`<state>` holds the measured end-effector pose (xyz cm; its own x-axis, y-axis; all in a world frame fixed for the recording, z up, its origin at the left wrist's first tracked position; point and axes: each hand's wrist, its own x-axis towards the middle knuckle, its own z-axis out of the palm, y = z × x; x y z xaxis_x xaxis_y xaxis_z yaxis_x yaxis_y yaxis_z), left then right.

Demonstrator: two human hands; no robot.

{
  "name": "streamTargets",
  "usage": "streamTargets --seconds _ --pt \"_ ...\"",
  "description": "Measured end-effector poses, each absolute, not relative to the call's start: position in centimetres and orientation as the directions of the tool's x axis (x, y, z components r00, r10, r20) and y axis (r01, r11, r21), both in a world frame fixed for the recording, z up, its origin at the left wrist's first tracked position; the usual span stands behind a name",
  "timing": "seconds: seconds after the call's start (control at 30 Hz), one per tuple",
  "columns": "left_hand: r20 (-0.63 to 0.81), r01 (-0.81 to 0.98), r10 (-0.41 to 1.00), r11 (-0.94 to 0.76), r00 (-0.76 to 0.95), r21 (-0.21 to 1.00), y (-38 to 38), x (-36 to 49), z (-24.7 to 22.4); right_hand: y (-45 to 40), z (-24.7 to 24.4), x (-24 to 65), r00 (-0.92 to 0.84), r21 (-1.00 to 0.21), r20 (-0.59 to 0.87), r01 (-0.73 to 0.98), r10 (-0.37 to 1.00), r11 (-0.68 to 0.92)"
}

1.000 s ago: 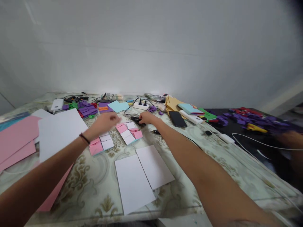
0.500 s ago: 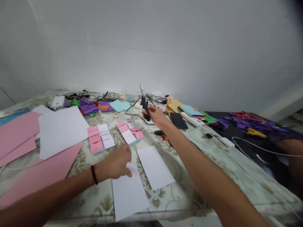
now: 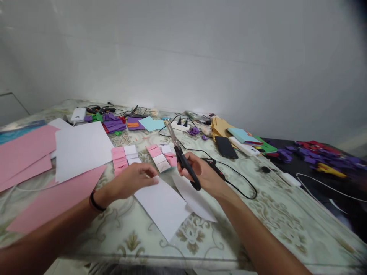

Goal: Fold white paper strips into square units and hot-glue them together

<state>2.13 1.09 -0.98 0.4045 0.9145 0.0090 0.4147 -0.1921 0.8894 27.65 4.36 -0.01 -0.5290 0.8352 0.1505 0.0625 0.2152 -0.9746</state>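
Note:
My right hand (image 3: 205, 173) grips black-handled scissors (image 3: 182, 157), with the blades pointing up and to the left, above the table. My left hand (image 3: 132, 182) pinches the near-left corner of a white paper sheet (image 3: 162, 206) and lifts that edge off the patterned tablecloth (image 3: 275, 206). A second white sheet (image 3: 195, 198) lies partly under my right hand. Just beyond my hands lie two folded pink-and-white paper pieces (image 3: 124, 158) (image 3: 162, 156).
Large pink sheets (image 3: 25, 152) and a white sheet (image 3: 82, 149) cover the left side. At the back are purple and green paper bits (image 3: 111, 124), a power strip (image 3: 179, 126) with cables, a black phone (image 3: 226, 147) and coloured pads (image 3: 243, 136). Purple scraps (image 3: 312, 154) lie on a dark surface at the right.
My right hand picked the scissors off the table, raised them and brought them back toward me. My left hand left the pink folded pieces and took hold of the near white sheet, turning it.

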Motion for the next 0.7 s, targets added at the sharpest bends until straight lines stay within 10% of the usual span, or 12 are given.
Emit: streamTargets --seconds 0.37,0.7 --pt "0.161 -0.003 0.975 -0.163 0.151 0.987 1.1 -0.5 0.5 2.7 -1.9 27.3 -0.666 -0.97 0.079 0.119 0.742 0.211" --pt "0.176 0.005 0.976 -0.178 0.133 0.984 0.6 -0.1 1.0 1.7 -2.2 26.5 -0.712 -0.981 0.003 0.135 0.702 0.141"
